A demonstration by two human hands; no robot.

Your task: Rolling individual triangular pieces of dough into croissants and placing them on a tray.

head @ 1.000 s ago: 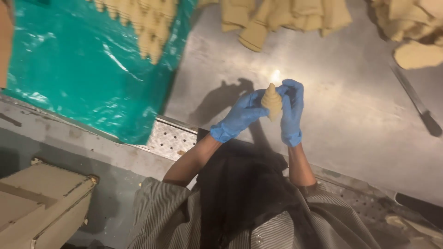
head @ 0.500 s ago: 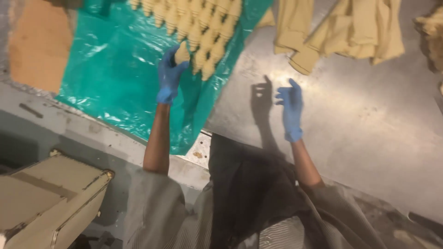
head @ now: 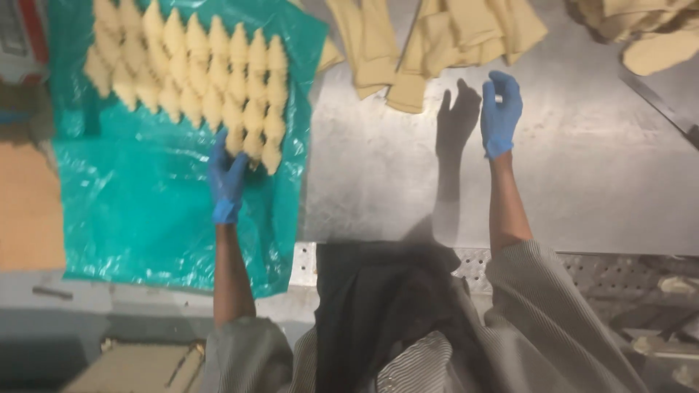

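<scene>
**Left hand down at the end of the pastry rows**

On the green plastic sheet (head: 145, 211), my left hand (head: 227, 178) now rests at the near end of the rows of shaped dough pieces (head: 196, 80), its blue-gloved fingers loose against the last piece in the row (head: 255, 149). I cannot tell whether it still grips that piece or has let it go. A second ago both hands held one rolled piece together over the steel; half a second ago the left was already reaching over to the sheet. By my reading, that piece has joined the rows.

My right hand (head: 501, 109) hangs open and empty above the steel table (head: 582, 189), fingers spread, just below the flat cut dough strips (head: 437, 36) along the far edge. More dough (head: 648, 33) is heaped at the far right, with a long knife-like blade (head: 659, 102) beside it.

Left of the sheet lies a plain brown cardboard panel (head: 29, 204); a red-and-grey box (head: 22, 36) sits in the far left corner, its print blurred.
</scene>
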